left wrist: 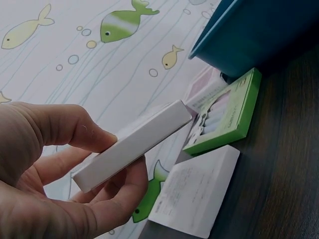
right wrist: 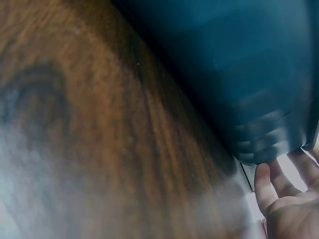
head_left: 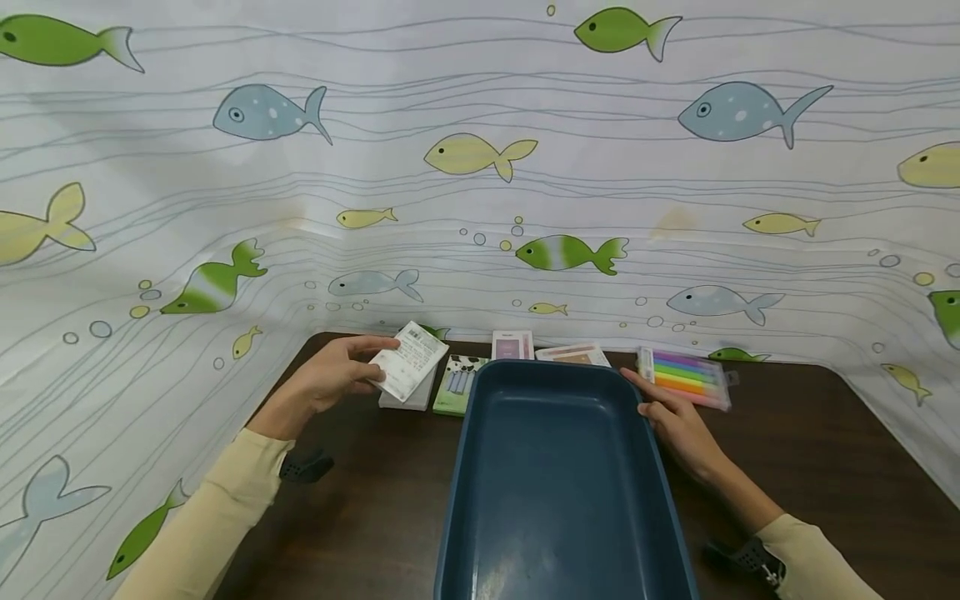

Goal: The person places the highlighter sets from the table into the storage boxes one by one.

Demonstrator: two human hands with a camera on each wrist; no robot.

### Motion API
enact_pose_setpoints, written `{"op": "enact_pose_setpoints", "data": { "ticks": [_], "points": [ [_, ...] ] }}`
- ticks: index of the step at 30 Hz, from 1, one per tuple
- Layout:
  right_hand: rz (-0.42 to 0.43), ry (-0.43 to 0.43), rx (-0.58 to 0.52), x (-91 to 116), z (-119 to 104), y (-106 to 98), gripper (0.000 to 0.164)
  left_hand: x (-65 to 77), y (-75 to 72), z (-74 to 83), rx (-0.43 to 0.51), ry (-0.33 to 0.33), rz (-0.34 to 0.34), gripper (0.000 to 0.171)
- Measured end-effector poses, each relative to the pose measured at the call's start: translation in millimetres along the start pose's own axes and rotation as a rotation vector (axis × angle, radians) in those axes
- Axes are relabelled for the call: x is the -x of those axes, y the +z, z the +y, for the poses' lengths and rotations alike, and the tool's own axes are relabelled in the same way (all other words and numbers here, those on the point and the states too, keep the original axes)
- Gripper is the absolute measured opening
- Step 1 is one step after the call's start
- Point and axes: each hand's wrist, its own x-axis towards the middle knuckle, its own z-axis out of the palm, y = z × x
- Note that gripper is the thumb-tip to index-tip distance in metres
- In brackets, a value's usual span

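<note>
A blue bin [head_left: 566,500] stretches across the foreground of a dark table [head_left: 360,500]. At its 10 o'clock, a person's left hand [head_left: 337,373] pinches a small white box [head_left: 408,362] near a second white box [left wrist: 192,194] and a green box [head_left: 450,406]. At 1 o'clock, the right hand [head_left: 678,429] touches the bin's corner, fingers extended; a clear case of rainbow-coloured sticks [head_left: 686,379] lies at 2 o'clock.

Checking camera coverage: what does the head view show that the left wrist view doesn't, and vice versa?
Head view only: the person's right hand and the flat transparent plastic case with rainbow-coloured contents.

Left wrist view only: the plain long edge of the flat white printed box.

Both: the left hand pinching that box, the flat green illustrated box, the rectangular blue plastic tray and the white fish-patterned backdrop.
</note>
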Motion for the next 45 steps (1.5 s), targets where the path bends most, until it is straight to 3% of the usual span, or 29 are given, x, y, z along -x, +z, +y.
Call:
{"op": "enact_pose_setpoints", "data": {
  "ticks": [8, 32, 45],
  "points": [
    [0.032, 0.017, 0.000, -1, 0, 1, 0.051, -0.4, -0.6, 3.7, -0.005, 0.001, -0.012, 0.063],
    [0.012, -0.007, -0.007, -3, 1, 0, 0.051, 6.3, 9.7, 12.6, 0.105, 0.012, -0.088, 0.065],
    [0.032, -0.001, -0.004, -3, 2, -1, 0.050, 8.8, 26.5, 23.5, 0.108, 0.027, -0.135, 0.066]
  ]
}}
